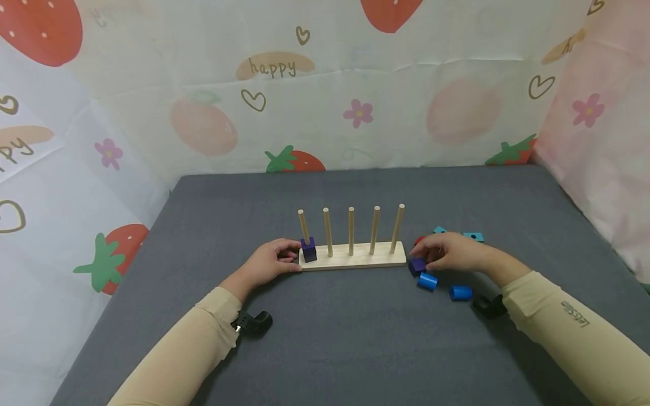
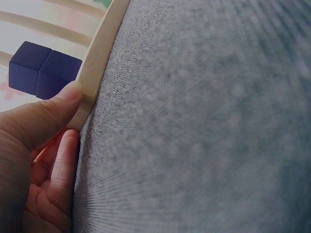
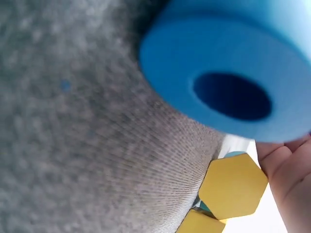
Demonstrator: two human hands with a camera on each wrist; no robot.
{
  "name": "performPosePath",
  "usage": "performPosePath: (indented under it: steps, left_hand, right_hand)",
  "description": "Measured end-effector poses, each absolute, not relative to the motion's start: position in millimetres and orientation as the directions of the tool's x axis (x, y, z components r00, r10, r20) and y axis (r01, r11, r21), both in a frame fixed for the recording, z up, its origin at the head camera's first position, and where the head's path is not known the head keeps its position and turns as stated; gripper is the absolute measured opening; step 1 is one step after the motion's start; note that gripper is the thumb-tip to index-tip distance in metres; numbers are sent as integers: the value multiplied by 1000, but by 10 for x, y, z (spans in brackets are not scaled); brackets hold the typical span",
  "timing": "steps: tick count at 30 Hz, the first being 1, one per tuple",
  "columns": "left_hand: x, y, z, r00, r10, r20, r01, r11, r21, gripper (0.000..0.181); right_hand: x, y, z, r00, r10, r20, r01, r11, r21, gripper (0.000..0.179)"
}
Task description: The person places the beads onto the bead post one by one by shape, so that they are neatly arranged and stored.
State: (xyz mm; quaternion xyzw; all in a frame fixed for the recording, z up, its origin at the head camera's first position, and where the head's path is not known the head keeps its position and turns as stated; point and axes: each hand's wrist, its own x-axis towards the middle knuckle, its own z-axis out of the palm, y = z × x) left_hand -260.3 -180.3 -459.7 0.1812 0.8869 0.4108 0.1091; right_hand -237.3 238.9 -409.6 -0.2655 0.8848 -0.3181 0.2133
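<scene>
A pale wooden peg stand (image 1: 363,256) with several upright pegs stands mid-table. Two purple cubes (image 2: 36,70) are stacked on its leftmost peg. My left hand (image 1: 269,260) grips the stand's left end, its thumb along the front edge in the left wrist view. Just beyond the right end, my right hand (image 1: 452,252) pinches another purple cube (image 1: 417,266) between thumb and fingers, low over the table. Right by it lies a blue cylinder (image 1: 427,281). In the right wrist view a blue cylinder (image 3: 170,63) with a hole hides most of what the right fingers hold.
A second blue cylinder (image 1: 461,292) lies nearer the right sleeve. Behind the right hand are a red piece (image 1: 419,240) and light-blue pieces (image 1: 473,237), partly covered. Yellow hexagonal pieces (image 3: 233,187) appear in the right wrist view. A patterned cloth hangs behind the grey table.
</scene>
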Motion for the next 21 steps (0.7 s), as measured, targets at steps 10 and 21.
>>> performPosePath:
  steps: [10,21]
  left_hand:
    - [-2591,-1807,-4580,-911,410,-47,229,599,767,49]
    - [-2592,-1798,-4566,-909,414,-50,226,591,774,50]
  right_hand:
    - [-2349,2376,-4141,-772,-591,-233,-321,680,-659,29]
    - [-2341,2437,-4117,-783,-544,-301,-252,720,-646,28]
